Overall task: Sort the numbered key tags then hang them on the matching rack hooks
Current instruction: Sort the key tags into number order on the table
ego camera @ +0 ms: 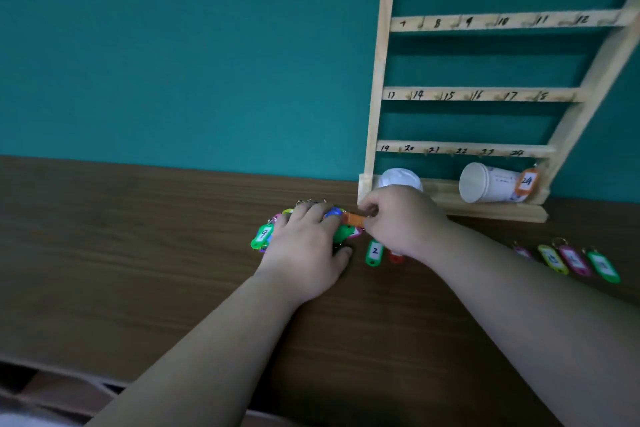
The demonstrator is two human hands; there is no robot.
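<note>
A heap of coloured key tags [263, 236] lies on the brown table [138, 253] in front of the wooden rack [377, 87]. My left hand [304, 246] rests flat on the heap with fingers spread. My right hand [398, 218] pinches an orange tag [353, 218] at the heap's right edge. A green tag marked 2 [374, 252] and a red tag [396, 256] lie just under my right hand. Several tags [571, 259] lie in a row at the right. An orange tag marked 24 [526, 181] hangs from the rack's bottom right hook.
The rack leans against the teal wall, its rails numbered 7 to 24 with small hooks. Two white paper cups [488, 184] lie at the rack's base. The table's front edge [52, 362] runs along the lower left.
</note>
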